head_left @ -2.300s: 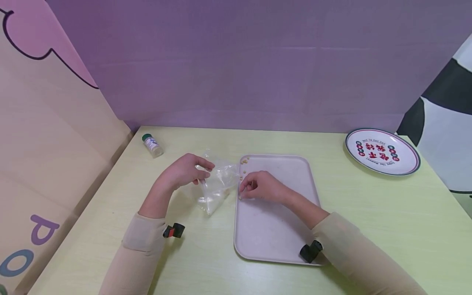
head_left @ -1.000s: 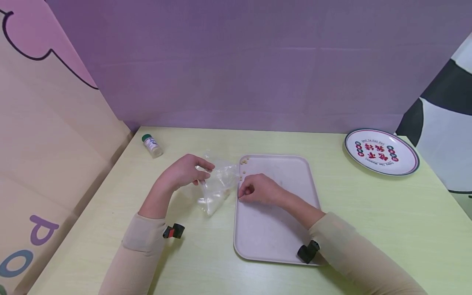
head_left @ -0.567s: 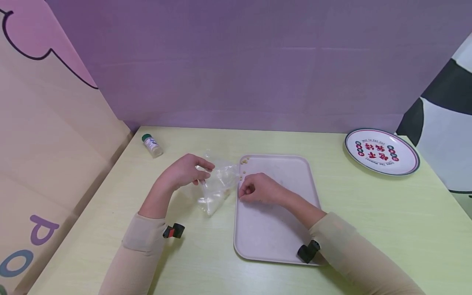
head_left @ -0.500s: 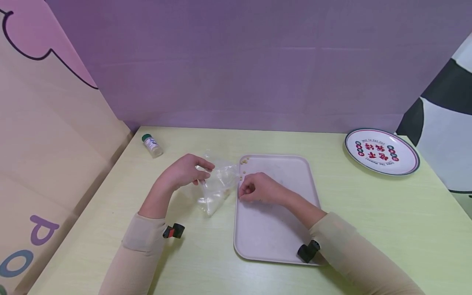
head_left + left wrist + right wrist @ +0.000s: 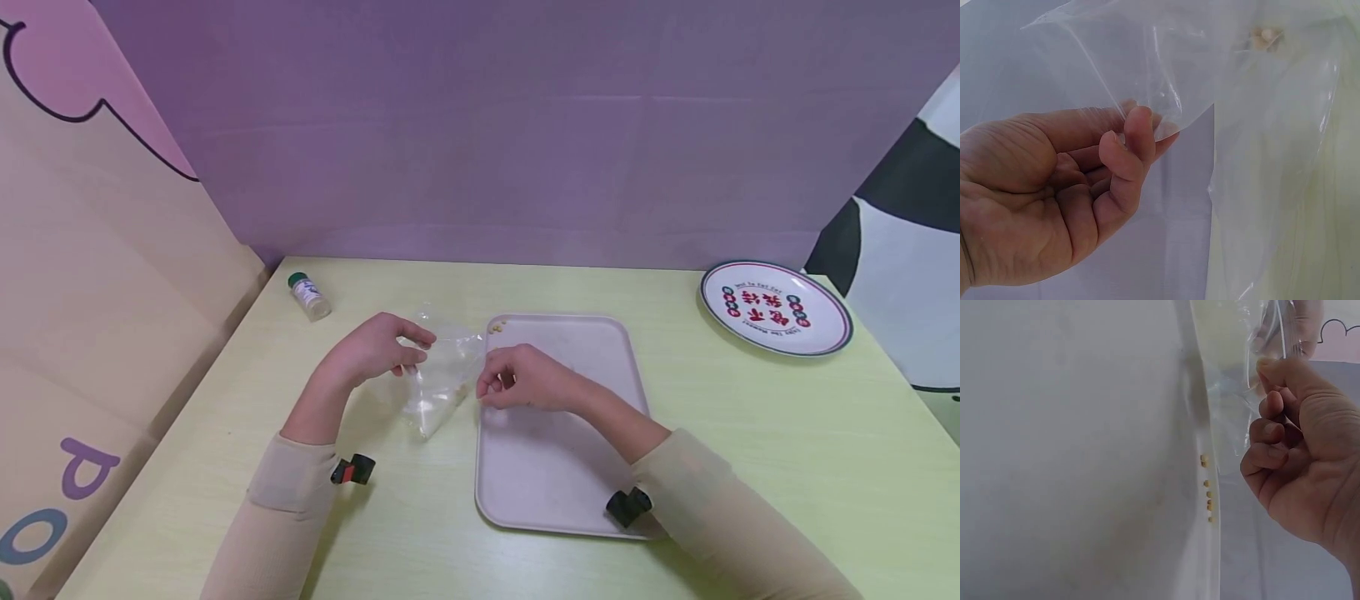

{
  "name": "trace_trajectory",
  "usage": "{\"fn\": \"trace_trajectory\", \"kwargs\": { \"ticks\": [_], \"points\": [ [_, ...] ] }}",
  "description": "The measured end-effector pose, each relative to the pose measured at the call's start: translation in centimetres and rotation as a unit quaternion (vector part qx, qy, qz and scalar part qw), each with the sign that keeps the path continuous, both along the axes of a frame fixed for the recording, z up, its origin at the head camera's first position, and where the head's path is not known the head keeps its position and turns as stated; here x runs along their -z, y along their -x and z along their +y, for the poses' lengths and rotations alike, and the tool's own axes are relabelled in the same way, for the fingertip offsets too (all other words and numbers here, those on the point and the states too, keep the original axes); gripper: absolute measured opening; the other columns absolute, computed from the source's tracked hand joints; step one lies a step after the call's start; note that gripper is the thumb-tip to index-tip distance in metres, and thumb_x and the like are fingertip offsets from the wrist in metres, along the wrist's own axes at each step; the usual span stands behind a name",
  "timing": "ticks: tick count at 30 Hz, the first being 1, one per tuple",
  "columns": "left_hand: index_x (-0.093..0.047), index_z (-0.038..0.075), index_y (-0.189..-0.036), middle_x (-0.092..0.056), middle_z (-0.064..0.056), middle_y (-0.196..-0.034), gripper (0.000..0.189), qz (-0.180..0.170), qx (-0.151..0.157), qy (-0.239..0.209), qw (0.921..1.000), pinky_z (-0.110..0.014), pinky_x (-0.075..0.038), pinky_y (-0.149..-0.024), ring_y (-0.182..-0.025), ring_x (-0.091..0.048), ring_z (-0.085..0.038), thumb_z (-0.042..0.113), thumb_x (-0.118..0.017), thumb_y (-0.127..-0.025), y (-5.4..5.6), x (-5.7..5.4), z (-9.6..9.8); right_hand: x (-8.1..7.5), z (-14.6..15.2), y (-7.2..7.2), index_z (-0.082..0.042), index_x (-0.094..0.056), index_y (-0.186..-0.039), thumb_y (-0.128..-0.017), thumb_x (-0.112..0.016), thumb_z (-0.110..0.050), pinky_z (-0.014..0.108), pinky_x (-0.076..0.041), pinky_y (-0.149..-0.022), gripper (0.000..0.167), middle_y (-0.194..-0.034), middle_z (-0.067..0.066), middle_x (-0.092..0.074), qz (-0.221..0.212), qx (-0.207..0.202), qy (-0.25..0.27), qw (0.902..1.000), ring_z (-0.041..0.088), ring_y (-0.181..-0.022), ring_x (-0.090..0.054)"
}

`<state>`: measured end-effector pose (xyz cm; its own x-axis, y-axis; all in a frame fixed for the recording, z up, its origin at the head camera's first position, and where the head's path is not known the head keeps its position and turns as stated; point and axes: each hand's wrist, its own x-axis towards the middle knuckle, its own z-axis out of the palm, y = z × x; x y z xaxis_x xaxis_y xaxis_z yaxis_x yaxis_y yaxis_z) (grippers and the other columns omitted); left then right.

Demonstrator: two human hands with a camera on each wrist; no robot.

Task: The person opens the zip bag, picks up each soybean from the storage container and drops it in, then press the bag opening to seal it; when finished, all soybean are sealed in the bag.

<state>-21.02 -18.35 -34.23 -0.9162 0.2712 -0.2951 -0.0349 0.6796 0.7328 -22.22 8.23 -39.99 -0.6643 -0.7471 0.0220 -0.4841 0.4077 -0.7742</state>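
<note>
My left hand (image 5: 382, 346) pinches the rim of a clear plastic bag (image 5: 438, 383) between thumb and fingers, left of the tray. A few pale yellow beans (image 5: 1266, 37) show inside the bag. My right hand (image 5: 525, 379) is over the left rim of the pale lilac tray (image 5: 555, 492), close to the bag's mouth. Its thumb and forefinger are pressed together at the tips; the small yellow bean between them is hidden. Several small yellow beans (image 5: 1209, 503) lie along the tray's edge in the right wrist view, beside the right hand.
A small bottle with a green cap (image 5: 309, 297) lies at the table's far left. At the far right sits an oval plate (image 5: 817, 333) with red lettering. A purple backdrop (image 5: 525, 167) rises behind the table (image 5: 405, 533).
My right fingertips closed on a bean at the tray's left edge, then lifted slightly and moved left toward the bag. My left hand has stayed in place; the bag's mouth shifted a little.
</note>
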Motion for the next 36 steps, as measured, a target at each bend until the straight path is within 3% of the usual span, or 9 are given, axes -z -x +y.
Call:
{"fn": "trace_trajectory", "kwargs": {
  "ticks": [7,20,29,36],
  "points": [
    [-0.068,0.006,-0.131,-0.066,-0.010,-0.128,0.035,-0.001,-0.003,-0.005,1.0000,-0.049,-0.049,-0.092,-0.090,-0.065,-0.033,0.008,-0.066,-0.097,0.0,0.0,-0.1,-1.2,0.6,0.0,-0.016,-0.076,-0.085,-0.087,-0.076,-0.010,0.027,-0.044,-0.068,0.007,-0.078,-0.002,-0.057,-0.002,-0.004,0.016,0.9999,0.017,-0.075,-0.054],
    [-0.069,0.006,-0.130,-0.065,-0.011,-0.130,0.034,0.001,-0.001,-0.007,1.0000,-0.047,-0.050,-0.091,-0.091,-0.066,-0.035,0.007,-0.066,-0.096,0.1,0.0,-0.1,-3.3,1.6,0.8,-0.008,-0.077,-0.091,-0.088,-0.078,-0.011,0.026,-0.043,-0.065,0.004,-0.077,0.003,-0.056,-0.011,0.034,0.065,0.9973,0.018,-0.074,-0.052],
    [-0.069,0.006,-0.131,-0.066,-0.011,-0.130,0.035,0.003,0.001,-0.004,1.0000,-0.045,-0.050,-0.089,-0.089,-0.066,-0.033,0.008,-0.067,-0.096,0.1,0.0,-0.2,-3.7,1.0,1.6,-0.011,-0.078,-0.091,-0.088,-0.077,-0.009,0.027,-0.041,-0.061,0.004,-0.080,0.005,-0.057,0.003,0.069,0.085,0.9939,0.021,-0.072,-0.051],
    [-0.069,0.006,-0.130,-0.066,-0.007,-0.129,0.034,0.006,0.000,-0.006,1.0000,-0.044,-0.052,-0.088,-0.089,-0.066,-0.031,0.007,-0.066,-0.096,0.2,0.1,-0.2,-3.2,0.3,1.9,-0.012,-0.079,-0.093,-0.088,-0.079,-0.009,0.027,-0.041,-0.060,0.006,-0.079,0.004,-0.057,0.004,0.097,0.083,0.9918,0.021,-0.071,-0.050]
  ]
}}
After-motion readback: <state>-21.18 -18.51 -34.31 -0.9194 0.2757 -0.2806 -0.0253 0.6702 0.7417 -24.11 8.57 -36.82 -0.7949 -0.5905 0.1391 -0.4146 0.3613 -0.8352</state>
